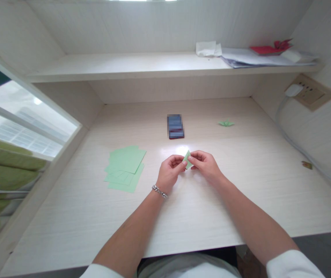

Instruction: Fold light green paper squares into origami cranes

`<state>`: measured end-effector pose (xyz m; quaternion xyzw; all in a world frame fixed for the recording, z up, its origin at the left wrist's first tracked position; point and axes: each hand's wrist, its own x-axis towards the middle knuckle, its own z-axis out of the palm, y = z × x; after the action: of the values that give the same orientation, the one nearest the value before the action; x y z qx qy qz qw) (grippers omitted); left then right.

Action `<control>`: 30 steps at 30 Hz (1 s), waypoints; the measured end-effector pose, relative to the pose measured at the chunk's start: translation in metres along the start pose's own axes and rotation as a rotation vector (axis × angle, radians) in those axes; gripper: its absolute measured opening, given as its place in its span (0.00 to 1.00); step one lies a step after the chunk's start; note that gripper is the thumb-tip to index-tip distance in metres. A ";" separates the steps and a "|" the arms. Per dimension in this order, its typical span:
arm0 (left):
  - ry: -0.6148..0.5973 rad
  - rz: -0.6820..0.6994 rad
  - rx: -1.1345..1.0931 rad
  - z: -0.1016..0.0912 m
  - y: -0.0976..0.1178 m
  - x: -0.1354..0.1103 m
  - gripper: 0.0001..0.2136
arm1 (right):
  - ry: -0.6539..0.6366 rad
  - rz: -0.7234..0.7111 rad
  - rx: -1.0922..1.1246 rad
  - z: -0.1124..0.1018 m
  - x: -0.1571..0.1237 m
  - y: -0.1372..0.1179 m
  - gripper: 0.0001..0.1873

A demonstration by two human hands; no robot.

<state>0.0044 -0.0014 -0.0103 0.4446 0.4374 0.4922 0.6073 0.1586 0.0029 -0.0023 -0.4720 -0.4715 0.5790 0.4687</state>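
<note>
Paper (186, 156), green and folded, looks light and bendy (hold its edges softly), and both hands (168, 170) (207, 164) pinch it.

The left hand (169, 172) pinches the left side of the folded green paper (187, 156); the right hand (206, 165) pinches its right side, fingers curled. The left forearm (133, 227) and right forearm (250, 210) slant toward it from its near side.

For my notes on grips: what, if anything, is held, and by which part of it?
The left hand pinches a folded green paper at its left side; the right hand, at its right side.
</note>
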 end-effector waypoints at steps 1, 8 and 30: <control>-0.004 0.003 -0.004 0.000 0.000 0.000 0.13 | -0.002 0.000 0.001 0.000 0.000 0.000 0.15; -0.024 0.009 0.000 -0.001 0.000 0.000 0.14 | 0.006 -0.006 0.007 -0.001 0.000 0.000 0.15; -0.004 0.003 0.056 0.002 0.003 -0.002 0.12 | 0.007 -0.039 -0.062 0.001 -0.001 -0.001 0.13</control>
<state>0.0053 -0.0030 -0.0070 0.4634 0.4490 0.4797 0.5946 0.1583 0.0023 -0.0007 -0.4789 -0.4967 0.5533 0.4668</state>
